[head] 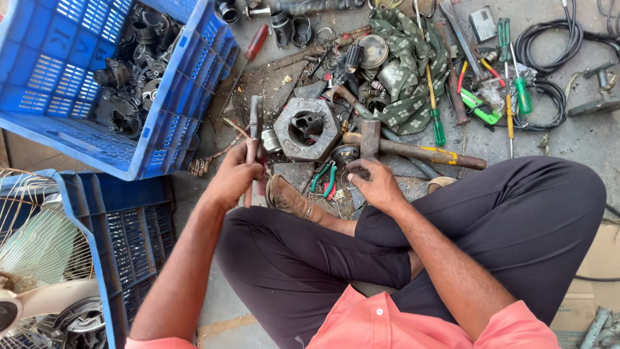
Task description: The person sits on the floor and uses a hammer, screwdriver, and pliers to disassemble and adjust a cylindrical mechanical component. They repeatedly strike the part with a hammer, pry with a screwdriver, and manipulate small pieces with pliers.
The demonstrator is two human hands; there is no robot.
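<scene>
I sit cross-legged on the floor. My left hand [234,176] grips the handle of a flat metal tool [256,123], a file or chisel, whose blade points away from me. My right hand [374,184] has its fingers closed on a small round dark metal part [358,172] just in front of my knee. Right beyond both hands lies a large grey hexagonal metal block [307,129] with a round hole. A hammer [413,150] with a wooden handle lies just past my right hand, and green-handled pliers [325,178] rest between my hands.
A blue plastic crate [71,129] holding several dark metal parts stands at the upper left; a second blue crate [123,258] and a fan with a wire guard [32,258] sit at the lower left. Screwdrivers [510,84], black cables [549,45] and a green patterned cloth [410,77] clutter the floor ahead.
</scene>
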